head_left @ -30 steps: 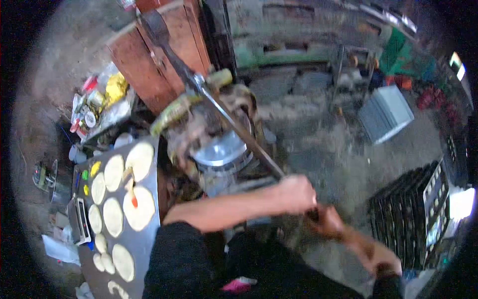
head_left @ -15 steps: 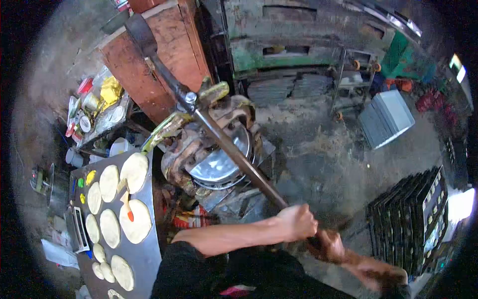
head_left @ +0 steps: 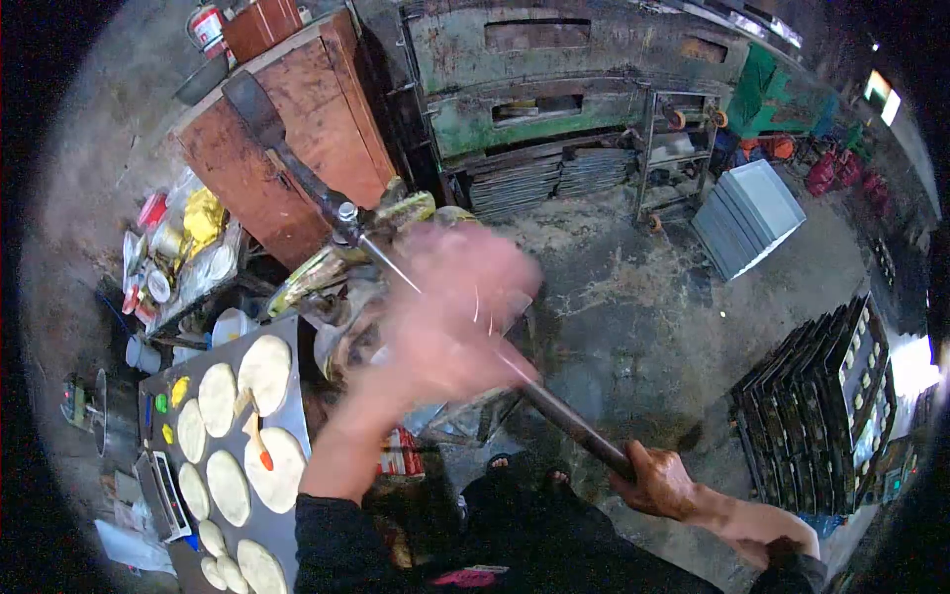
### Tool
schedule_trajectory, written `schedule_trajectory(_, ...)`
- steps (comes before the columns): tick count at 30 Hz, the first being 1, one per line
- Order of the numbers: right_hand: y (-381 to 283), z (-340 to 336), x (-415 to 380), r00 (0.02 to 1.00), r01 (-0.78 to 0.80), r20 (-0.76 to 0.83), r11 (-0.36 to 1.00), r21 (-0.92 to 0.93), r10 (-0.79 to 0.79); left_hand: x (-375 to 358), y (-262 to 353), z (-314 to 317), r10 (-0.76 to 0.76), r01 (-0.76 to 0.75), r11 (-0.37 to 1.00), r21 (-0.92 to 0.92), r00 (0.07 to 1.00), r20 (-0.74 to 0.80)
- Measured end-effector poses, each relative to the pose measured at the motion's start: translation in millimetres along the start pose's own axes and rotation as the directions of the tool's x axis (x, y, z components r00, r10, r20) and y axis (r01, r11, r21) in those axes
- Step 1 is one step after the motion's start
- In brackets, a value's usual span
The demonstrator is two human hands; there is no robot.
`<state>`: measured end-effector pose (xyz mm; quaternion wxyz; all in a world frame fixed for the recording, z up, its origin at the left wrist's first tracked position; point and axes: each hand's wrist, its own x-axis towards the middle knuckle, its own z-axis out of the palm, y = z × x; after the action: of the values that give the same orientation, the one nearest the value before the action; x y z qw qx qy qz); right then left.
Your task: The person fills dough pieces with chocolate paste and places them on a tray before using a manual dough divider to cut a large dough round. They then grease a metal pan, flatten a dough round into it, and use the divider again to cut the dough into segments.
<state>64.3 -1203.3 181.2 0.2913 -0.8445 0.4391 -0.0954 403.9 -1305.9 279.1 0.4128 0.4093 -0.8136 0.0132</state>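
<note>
A long metal lever bar [head_left: 574,416] runs diagonally from a worn cast-metal machine [head_left: 341,327] towards me, with a bolt on its upper part and a thick flat far end. My right hand [head_left: 653,480] is wrapped round the bar's near end. My left hand [head_left: 465,307] is raised over the middle of the bar, close to the camera and smeared by motion. Its fingers cannot be read, nor whether it touches the bar. It hides much of the machine, including the shiny round pan seen earlier.
At left, a metal table [head_left: 297,391] bears flat dough rounds [head_left: 230,488], and a brush [head_left: 255,436] lies across them. A reddish cabinet [head_left: 297,109] stands behind. To the right are stacked grey crates [head_left: 747,218] and a stack of black trays [head_left: 802,406].
My left hand has come off the near part of the bar and moved up and left over its middle. My right hand still grips the near end. The view has shifted slightly.
</note>
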Motion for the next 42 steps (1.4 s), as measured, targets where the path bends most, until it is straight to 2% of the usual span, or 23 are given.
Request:
schedule_trajectory(1, 7, 5, 1, 1.0, -0.012, 0.027, 1.0, 0.022, 0.012, 23, 52, 13, 0.222, -0.101, 0.951, -0.291, 0.88, 0.42)
schedule_trajectory(2, 22, 19, 7, 1.0, 0.008, 0.026, 1.0, 0.02, -0.008, -16, 66, 78, 0.479, -0.504, 0.851, -0.147, 0.63, 0.611)
schedule_trajectory(3, 43, 46, 13, 0.992, 0.116, -0.063, 0.992, 0.047, -0.113, -54, 78, 129, 0.426, -0.59, 0.807, 0.014, 0.599, 0.678)
schedule_trajectory(6, 104, 101, 17, 0.968, 0.216, -0.144, 0.975, 0.052, -0.207, -71, 94, 177, 0.298, -0.414, 0.902, -0.124, 0.387, 0.873)
schedule_trajectory(8, 74, 80, 12, 0.989, 0.149, -0.068, 0.941, 0.304, -0.135, -78, 94, 178, 0.304, -0.407, 0.908, -0.097, 0.483, 0.821)
schedule_trajectory(10, 58, 77, 15, 0.991, 0.12, -0.07, 0.985, 0.121, -0.112, -76, 95, 169, 0.236, -0.384, 0.923, -0.024, 0.514, 0.824)
schedule_trajectory(11, 36, 61, 7, 0.995, -0.028, 0.1, 0.992, 0.126, 0.015, -73, 101, 153, 0.279, -0.413, 0.909, -0.05, 0.515, 0.81)
schedule_trajectory(14, -8, -17, -6, 0.99, 0.049, 0.127, 0.995, 0.092, -0.06, -36, 113, 110, 0.306, -0.413, 0.907, -0.078, 0.522, 0.796)
schedule_trajectory(18, 1, -10, 15, 0.991, 0.129, 0.015, 0.987, 0.096, -0.131, -34, 103, 121, 0.315, -0.403, 0.912, -0.083, 0.554, 0.771)
schedule_trajectory(19, 39, 40, 29, 0.916, 0.343, -0.247, 0.936, 0.08, -0.315, -58, 95, 153, 0.218, -0.382, 0.924, -0.015, 0.494, 0.842)
schedule_trajectory(20, 61, 85, 26, 0.974, 0.162, -0.156, 0.987, -0.013, -0.162, -73, 95, 172, 0.117, -0.351, 0.935, 0.047, 0.431, 0.895)
schedule_trajectory(22, 84, 89, 29, 0.876, 0.401, -0.288, 0.916, -0.013, -0.387, -58, 97, 170, 0.067, -0.321, 0.943, 0.092, 0.452, 0.889)
schedule_trajectory(24, 67, 83, 27, 0.954, 0.22, -0.207, 0.975, 0.002, -0.215, -66, 101, 167, 0.075, -0.35, 0.932, 0.091, 0.434, 0.898)
schedule_trajectory(26, 57, 67, 24, 0.964, 0.197, -0.184, 0.98, 0.007, -0.192, -71, 95, 163, 0.122, -0.413, 0.9, 0.135, 0.539, 0.833)
schedule_trajectory(28, 45, 45, 20, 0.997, 0.041, 0.042, 0.906, 0.422, -0.065, -69, 108, 146, 0.172, -0.422, 0.896, 0.137, 0.616, 0.768)
schedule_trajectory(29, 33, 22, 14, 0.955, -0.208, 0.293, 0.819, 0.534, 0.052, -66, 115, 136, 0.24, -0.442, 0.889, 0.12, 0.672, 0.701)
schedule_trajectory(30, 27, 2, 11, 0.957, -0.198, 0.288, 0.826, 0.528, 0.045, -60, 118, 125, 0.238, -0.444, 0.886, 0.131, 0.679, 0.694)
schedule_trajectory(32, 13, -38, 11, 0.935, -0.194, 0.337, 0.629, 0.752, -0.114, -38, 116, 100, 0.408, -0.488, 0.865, 0.118, 0.82, 0.402)
schedule_trajectory(34, -29, -93, 23, 0.941, -0.263, 0.337, 0.693, 0.671, 0.03, 1, 107, 67, 0.505, -0.518, 0.832, 0.198, 0.855, 0.115)
schedule_trajectory(36, -64, -136, 31, 0.92, 0.137, 0.071, 0.486, 0.863, -0.385, 47, 99, 18, 0.534, -0.513, 0.819, 0.255, 0.845, -0.015)
schedule_trajectory(38, -94, -152, 72, 0.818, 0.204, -0.155, 0.028, 0.979, -0.554, 90, 77, -27, 0.55, -0.513, 0.793, 0.327, 0.835, -0.025)
schedule_trajectory(40, -112, -178, 115, 0.563, 0.443, -0.375, -0.113, 0.889, -0.737, 128, 56, -73, 0.422, -0.367, 0.892, 0.263, 0.885, -0.198)
schedule_trajectory(42, -116, -178, 127, 0.682, 0.622, -0.407, 0.19, 0.76, -0.608, 167, 8, -121, 0.268, -0.351, 0.922, -0.164, 0.883, -0.386)
